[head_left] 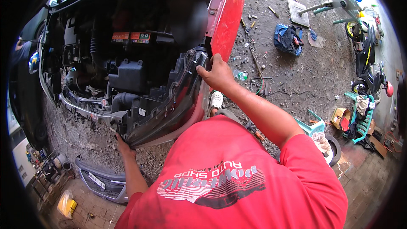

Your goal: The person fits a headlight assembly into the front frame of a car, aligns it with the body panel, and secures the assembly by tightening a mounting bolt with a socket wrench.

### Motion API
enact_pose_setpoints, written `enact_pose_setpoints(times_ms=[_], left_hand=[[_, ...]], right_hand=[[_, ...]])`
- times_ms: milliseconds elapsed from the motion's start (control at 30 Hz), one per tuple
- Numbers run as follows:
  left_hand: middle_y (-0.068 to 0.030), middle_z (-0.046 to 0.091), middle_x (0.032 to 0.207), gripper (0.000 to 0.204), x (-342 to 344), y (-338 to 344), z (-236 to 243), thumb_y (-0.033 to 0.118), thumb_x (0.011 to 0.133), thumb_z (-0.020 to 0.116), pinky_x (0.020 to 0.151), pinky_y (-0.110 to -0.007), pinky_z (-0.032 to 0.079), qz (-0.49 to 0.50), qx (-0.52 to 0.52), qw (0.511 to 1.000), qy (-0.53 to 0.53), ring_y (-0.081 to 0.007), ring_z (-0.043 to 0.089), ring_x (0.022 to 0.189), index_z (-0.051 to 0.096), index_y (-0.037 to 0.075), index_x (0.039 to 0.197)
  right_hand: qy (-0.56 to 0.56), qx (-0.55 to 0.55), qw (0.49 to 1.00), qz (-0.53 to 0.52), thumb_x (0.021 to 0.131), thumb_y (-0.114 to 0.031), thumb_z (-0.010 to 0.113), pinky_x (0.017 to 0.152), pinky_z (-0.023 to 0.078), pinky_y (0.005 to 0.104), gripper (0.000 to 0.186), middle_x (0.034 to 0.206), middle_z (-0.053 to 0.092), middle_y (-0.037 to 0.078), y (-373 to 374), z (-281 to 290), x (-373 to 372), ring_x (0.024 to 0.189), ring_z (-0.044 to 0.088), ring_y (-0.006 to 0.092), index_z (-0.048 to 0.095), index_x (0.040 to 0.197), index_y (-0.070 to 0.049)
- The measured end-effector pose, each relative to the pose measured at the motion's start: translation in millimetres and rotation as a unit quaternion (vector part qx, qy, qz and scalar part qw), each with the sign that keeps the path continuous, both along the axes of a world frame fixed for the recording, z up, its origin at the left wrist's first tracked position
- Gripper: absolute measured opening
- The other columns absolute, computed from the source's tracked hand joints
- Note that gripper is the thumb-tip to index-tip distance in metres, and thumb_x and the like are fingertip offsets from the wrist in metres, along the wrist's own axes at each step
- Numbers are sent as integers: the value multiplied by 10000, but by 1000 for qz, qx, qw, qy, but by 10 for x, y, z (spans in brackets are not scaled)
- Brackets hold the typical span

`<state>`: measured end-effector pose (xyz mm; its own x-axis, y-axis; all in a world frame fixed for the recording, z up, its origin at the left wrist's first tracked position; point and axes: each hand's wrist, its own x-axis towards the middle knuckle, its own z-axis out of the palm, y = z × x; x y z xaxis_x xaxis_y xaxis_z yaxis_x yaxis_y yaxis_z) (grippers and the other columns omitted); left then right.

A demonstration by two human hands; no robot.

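Note:
A long dark headlamp unit [167,112] sits at the front corner of the red car [232,8], beside its open engine bay, which holds a battery [129,37] and a black plastic box [126,78]. My right hand [218,74] grips the lamp's upper end near the red fender, thumb over its edge. My left hand [125,146] holds the lamp's lower end near the bare front crossbeam [85,110]; its fingertips are partly hidden under the lamp.
A detached bumper [101,184] lies at lower left. On the gritty floor at right are a bag [288,38], tools, a bottle [240,76] and a hose. Beyond stand a fan [343,4], chairs [360,133], a tyre [333,148] and scooter [369,59]. Another person's arm [27,47] shows far left.

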<state>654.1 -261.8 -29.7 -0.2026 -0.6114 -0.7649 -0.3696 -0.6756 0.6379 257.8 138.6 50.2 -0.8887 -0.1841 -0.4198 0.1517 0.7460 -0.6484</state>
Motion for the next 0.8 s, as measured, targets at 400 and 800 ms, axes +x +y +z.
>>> enact_pose_setpoints(times_ms=[400,800], left_hand=[[-115,548,1586,787,63,-17,36,681,1065,526,1192,-512,437,15,-28,999,20,-335,575,1395,491,106,1600],[-122,554,1591,788,-124,-54,-9,678,1056,546,1187,-511,453,24,-28,999,17,-335,580,1402,518,96,1586]], right_hand=[[-15,-21,1000,9,858,-446,804,952,549,515,630,1063,710,312,89,-53,-9,1061,710,473,559,1137,63],[22,-38,999,-10,857,-425,823,903,561,516,597,1017,719,302,88,-157,60,1005,718,476,566,1093,60]])
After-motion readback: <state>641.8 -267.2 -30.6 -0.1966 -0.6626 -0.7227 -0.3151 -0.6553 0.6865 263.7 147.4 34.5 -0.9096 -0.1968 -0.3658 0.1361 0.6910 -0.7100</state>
